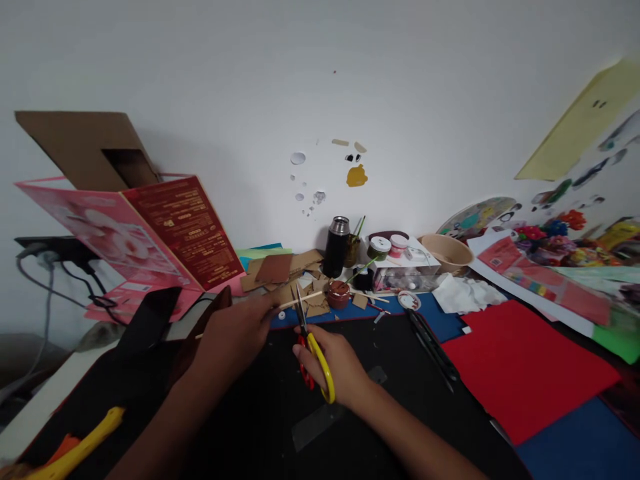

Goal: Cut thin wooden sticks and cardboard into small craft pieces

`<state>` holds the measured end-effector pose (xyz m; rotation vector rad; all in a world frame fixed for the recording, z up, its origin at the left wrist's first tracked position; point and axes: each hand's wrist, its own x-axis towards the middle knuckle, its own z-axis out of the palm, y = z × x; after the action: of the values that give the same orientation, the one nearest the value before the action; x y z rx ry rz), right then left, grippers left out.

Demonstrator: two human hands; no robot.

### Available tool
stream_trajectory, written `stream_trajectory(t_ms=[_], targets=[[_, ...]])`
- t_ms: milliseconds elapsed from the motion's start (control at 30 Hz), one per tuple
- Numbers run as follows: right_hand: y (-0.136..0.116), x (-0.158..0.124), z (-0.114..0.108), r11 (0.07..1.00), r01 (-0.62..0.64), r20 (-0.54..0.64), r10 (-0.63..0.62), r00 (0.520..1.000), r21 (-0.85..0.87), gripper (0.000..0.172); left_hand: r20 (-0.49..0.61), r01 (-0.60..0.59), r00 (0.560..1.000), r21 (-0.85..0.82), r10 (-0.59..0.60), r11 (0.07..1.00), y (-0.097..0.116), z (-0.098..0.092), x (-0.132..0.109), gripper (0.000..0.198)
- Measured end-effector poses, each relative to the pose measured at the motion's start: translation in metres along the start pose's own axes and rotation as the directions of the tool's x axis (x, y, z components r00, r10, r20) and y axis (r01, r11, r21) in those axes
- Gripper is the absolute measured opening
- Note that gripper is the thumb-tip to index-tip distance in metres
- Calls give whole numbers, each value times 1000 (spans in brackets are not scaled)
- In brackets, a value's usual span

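Observation:
My left hand [237,333] is closed around a thin wooden stick [314,295], whose far end points right and slightly up. My right hand [333,363] grips a pair of scissors [320,363] with yellow and red handles. The scissor blades point away from me, slightly apart, and cross the stick just past my left fingers. Whether they touch the stick, I cannot tell. Close behind the blades stands a jar of brown paint [339,294], with cardboard scraps [316,308] around it.
A black bottle [335,248] stands near the wall. At right lie red paper [530,363], crumpled tissue [466,293] and a black utility knife [434,347]. A clear ruler-like strip [316,427] lies on the black mat. A pink box [135,233] stands at left; a yellow-handled tool [83,447] is front left.

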<state>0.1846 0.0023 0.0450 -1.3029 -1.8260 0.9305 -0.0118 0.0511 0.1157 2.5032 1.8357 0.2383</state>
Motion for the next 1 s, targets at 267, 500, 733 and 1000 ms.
stream_trajectory(t_ms=[267, 500, 733, 1000], targets=[[-3, 6, -5, 996, 11, -20, -12, 1000, -86, 29, -11, -15, 1000, -7, 15, 1000, -4, 2, 1, 33], [11, 8, 5, 996, -53, -12, 54, 998, 67, 30, -38, -18, 999, -69, 16, 997, -5, 9, 4, 33], [17, 9, 10, 986, -84, -13, 87, 996, 143, 30, -58, -26, 998, -62, 22, 998, -5, 17, 6, 35], [20, 3, 9, 959, -108, 50, 98, 994, 264, 34, -39, -48, 998, 5, 49, 999, -1, 16, 5, 36]])
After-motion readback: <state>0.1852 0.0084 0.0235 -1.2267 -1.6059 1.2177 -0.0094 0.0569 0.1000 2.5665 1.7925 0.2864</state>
